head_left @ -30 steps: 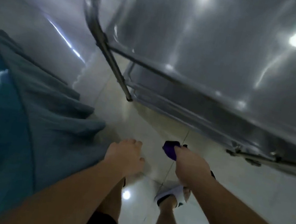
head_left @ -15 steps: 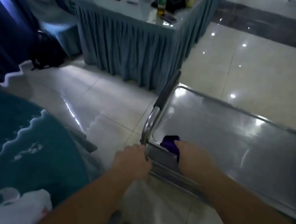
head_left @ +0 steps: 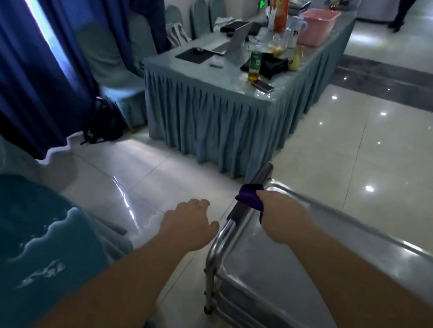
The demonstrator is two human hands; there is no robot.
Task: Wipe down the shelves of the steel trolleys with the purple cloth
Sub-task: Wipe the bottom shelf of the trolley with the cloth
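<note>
Far left there's a dark blue pleated curtain (head_left: 46,34), then a long table with a grey-blue pleated skirt (head_left: 215,124) further back, with a laptop, bottles and a pink tub on it, nothing to do with the job.

Closer in, the left hand (head_left: 189,225) hangs in the air over the glossy tiled floor (head_left: 379,160), just beside the curved steel handle bar (head_left: 222,237) of the trolley but not touching it. Fingers are loosely curled and it's holding nothing.

Right of that, the right hand (head_left: 281,218) grips the bunched purple cloth (head_left: 251,198), which sits against the handle bar right at the corner where the bar meets the shiny steel top shelf (head_left: 305,275) of the trolley. So the cloth is up at the handle end, partly wrapped over the bar.

My read: this is the top-shelf stage, working the handle and corner. Next move probably calls for dragging the cloth flat across the shelf towards the right, with the free hand steadying the bar so the trolley doesn't roll. Lower shelves are mostly hidden, can't tell their state.
</note>
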